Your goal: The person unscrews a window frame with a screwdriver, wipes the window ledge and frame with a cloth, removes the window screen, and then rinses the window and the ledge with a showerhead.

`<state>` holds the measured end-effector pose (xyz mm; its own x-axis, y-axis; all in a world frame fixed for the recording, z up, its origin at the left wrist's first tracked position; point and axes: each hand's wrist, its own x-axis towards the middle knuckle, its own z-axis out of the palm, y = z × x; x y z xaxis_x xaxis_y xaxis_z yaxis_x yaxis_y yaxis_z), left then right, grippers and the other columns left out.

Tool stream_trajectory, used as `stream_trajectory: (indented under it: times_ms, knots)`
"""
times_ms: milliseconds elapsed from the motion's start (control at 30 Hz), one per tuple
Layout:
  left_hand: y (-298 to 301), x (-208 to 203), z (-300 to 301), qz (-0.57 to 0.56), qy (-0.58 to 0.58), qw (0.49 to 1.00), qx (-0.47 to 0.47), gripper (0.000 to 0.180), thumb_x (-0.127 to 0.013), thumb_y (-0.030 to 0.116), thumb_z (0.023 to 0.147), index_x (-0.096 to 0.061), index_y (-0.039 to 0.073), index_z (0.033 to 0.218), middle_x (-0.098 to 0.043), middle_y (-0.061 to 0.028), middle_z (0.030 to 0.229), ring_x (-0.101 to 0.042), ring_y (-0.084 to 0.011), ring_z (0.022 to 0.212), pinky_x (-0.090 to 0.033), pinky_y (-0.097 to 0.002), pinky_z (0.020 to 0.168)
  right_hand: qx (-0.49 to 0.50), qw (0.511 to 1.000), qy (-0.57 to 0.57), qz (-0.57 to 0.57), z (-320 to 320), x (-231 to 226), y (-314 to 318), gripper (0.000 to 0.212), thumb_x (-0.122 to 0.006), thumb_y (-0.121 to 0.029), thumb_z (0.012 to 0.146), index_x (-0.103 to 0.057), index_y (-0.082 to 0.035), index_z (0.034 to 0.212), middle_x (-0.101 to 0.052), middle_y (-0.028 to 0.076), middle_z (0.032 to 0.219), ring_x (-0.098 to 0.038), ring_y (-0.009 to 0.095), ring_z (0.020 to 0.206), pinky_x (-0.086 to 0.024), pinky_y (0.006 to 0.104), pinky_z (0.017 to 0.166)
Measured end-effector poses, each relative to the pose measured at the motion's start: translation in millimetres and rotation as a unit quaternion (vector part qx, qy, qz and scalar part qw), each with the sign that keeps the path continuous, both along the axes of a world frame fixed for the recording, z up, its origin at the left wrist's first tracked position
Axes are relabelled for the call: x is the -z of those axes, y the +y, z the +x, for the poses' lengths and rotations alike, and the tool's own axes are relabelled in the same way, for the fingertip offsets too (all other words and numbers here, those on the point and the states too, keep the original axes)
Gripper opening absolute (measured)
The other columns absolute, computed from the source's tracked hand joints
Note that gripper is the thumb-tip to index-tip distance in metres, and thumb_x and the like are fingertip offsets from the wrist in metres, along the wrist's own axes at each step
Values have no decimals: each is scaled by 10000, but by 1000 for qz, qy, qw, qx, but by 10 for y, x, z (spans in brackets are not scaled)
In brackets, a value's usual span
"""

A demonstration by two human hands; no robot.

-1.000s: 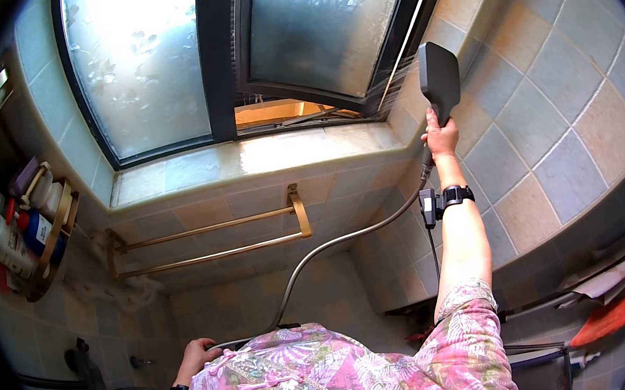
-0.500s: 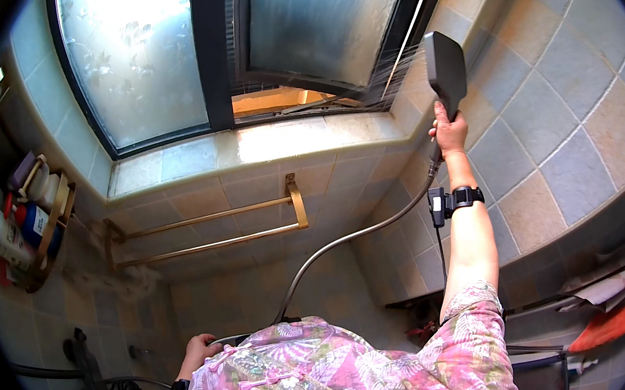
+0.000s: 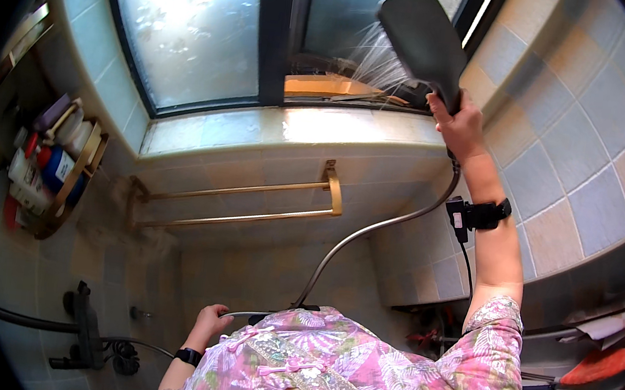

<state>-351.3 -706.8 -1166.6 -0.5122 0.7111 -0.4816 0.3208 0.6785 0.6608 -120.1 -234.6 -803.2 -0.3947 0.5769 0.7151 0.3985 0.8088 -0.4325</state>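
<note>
My right hand (image 3: 458,126) is wrapped round the handle of a dark handheld shower head (image 3: 420,39), raised before the window. Water (image 3: 381,61) sprays from its face toward the lower part of the open window pane (image 3: 377,11) and the frame. A grey shower hose (image 3: 358,234) curves from the handle down to my body, where clothing hides part of it. Low on the left, my left hand (image 3: 212,321) is closed on a stretch of that hose by my side. Its fingers show only in part.
Below the tiled sill (image 3: 258,134) a gold double towel bar (image 3: 242,209) juts from the wall. A corner shelf (image 3: 69,192) with several bottles hangs at left, above a dark shower mixer (image 3: 89,328). An orange item (image 3: 603,366) lies at right.
The shower head has tilted further to the left and looks larger in view. Its spray now falls more downward. My view has shifted, moving the window and shelf in the picture.
</note>
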Motion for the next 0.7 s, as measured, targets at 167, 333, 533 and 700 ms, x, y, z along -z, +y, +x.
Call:
stream_trajectory:
  times_ms: [167, 333, 533, 700]
  knots:
    - [-230, -58, -32, -15, 8, 1000, -16, 370, -661, 270, 653, -619, 46, 944, -622, -148, 895, -602, -257, 836, -470, -327, 747, -89, 979, -101, 151, -768, 87, -702, 464, -652, -338, 710, -488, -21, 1007, -585, 195, 743, -584, 353, 699, -481, 387, 604]
    - [-523, -86, -164, -8, 14, 999, -46, 365, -652, 270, 656, -619, 52, 948, -619, -146, 905, -594, -265, 857, -464, -334, 766, -185, 951, -225, 105, -1586, 29, -1407, 425, -604, -382, 731, -495, -57, 982, -593, 158, 753, -584, 327, 718, -462, 396, 634]
    - [-928, -11, -312, 19, -11, 994, -106, 348, -659, 254, 653, -620, 54, 934, -622, -142, 876, -601, -265, 820, -470, -330, 745, -268, 926, -249, 96, -2753, -96, -1944, 434, -578, -433, 741, -510, -54, 940, -601, 153, 764, -582, 330, 744, -457, 397, 668]
    - [-1283, 211, -376, 30, -26, 985, -167, 334, -668, 244, 648, -618, 57, 920, -626, -128, 828, -607, -253, 773, -476, -323, 706, -314, 925, -204, 56, -3305, 110, -2185, 449, -600, -444, 722, -529, -60, 942, -601, 155, 741, -580, 332, 732, -459, 380, 666]
